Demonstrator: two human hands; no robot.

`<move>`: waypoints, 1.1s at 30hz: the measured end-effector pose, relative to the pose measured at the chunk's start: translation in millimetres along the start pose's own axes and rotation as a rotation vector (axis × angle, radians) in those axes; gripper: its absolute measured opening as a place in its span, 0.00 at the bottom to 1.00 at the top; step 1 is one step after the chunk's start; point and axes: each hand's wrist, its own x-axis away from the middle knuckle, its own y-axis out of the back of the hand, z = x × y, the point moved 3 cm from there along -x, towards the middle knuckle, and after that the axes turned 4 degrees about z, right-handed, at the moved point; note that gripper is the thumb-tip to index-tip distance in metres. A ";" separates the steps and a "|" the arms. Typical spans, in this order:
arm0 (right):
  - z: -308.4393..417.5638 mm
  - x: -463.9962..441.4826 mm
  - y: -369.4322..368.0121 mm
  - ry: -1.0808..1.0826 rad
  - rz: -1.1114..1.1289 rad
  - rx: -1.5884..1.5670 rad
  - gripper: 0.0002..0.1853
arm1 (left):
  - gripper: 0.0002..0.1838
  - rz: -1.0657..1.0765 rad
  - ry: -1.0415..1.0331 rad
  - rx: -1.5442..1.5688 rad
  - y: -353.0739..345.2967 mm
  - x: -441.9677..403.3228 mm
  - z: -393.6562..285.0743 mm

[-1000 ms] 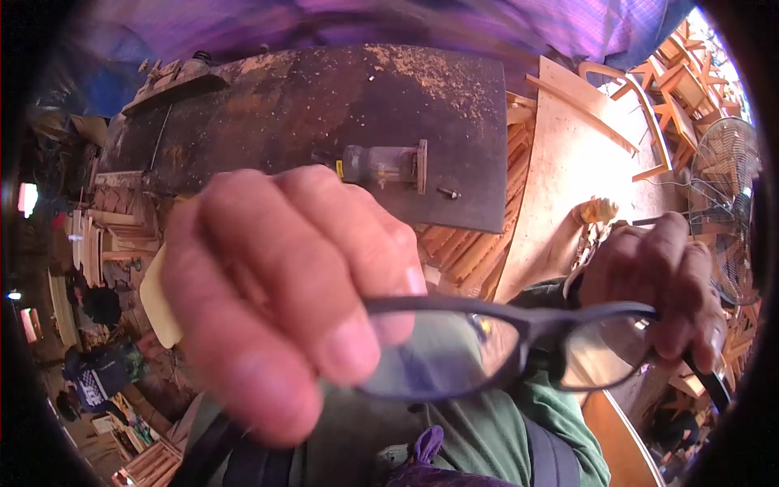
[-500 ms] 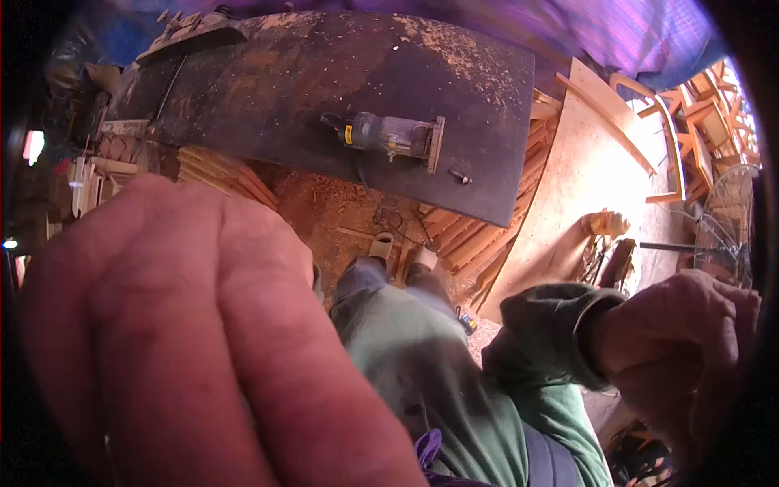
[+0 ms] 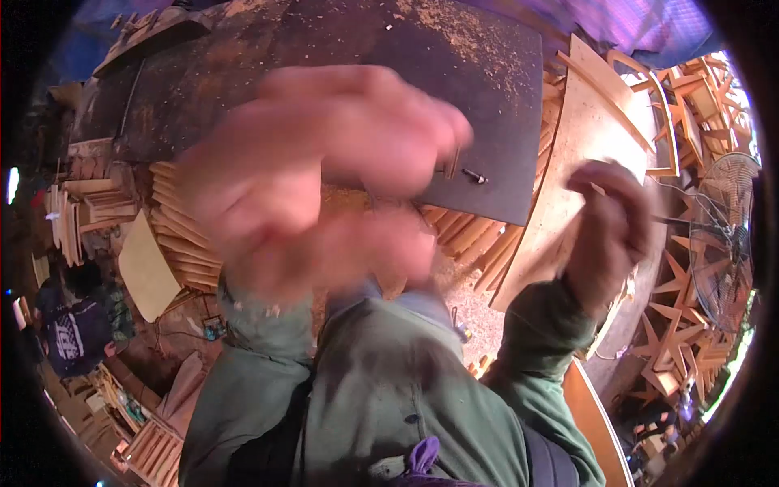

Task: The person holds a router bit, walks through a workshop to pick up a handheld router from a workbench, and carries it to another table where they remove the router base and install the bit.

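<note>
My left hand [image 3: 324,178], blurred by motion, is raised close to the camera over the dark table [image 3: 503,105]. Its thumb and curled fingers are apart, with nothing seen between them. It hides most of the power tool; only the edge of the tool's base [image 3: 452,162] shows past the fingertips. A small metal piece [image 3: 475,177] lies on the tabletop just right of that. My right hand [image 3: 608,235] is held up beside the pale board [image 3: 576,138], its fingers loosely bent and partly apart, with no object visible in it.
Wood shavings [image 3: 471,49] lie on the table's far part. Wooden strips [image 3: 462,235] are stacked under it. Chair frames [image 3: 690,105] and a fan [image 3: 722,235] stand at the right. Another person [image 3: 73,333] is at the left, near a yellowish panel [image 3: 150,268].
The black-framed glasses seen in both hands a second ago are out of view. My left hand has moved away from the lower left, and my right hand has moved up and inward.
</note>
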 end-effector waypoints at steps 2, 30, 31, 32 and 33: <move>-59.7 30.7 -18.4 -0.292 0.004 -0.035 0.14 | 0.25 0.024 0.160 -0.676 29.1 -0.9 31.5; -188.7 93.3 -40.8 -0.497 0.218 0.699 0.17 | 0.46 0.474 0.502 -1.173 43.6 61.0 190.1; -190.8 94.3 -40.7 -0.481 0.211 0.711 0.17 | 0.47 0.471 0.497 -1.168 43.8 60.8 190.1; -191.9 94.9 -40.4 -0.465 0.204 0.724 0.16 | 0.47 0.464 0.485 -1.188 43.2 60.6 189.4; -191.4 94.6 -39.4 -0.483 0.193 0.693 0.16 | 0.47 0.457 0.474 -1.208 42.0 61.0 187.9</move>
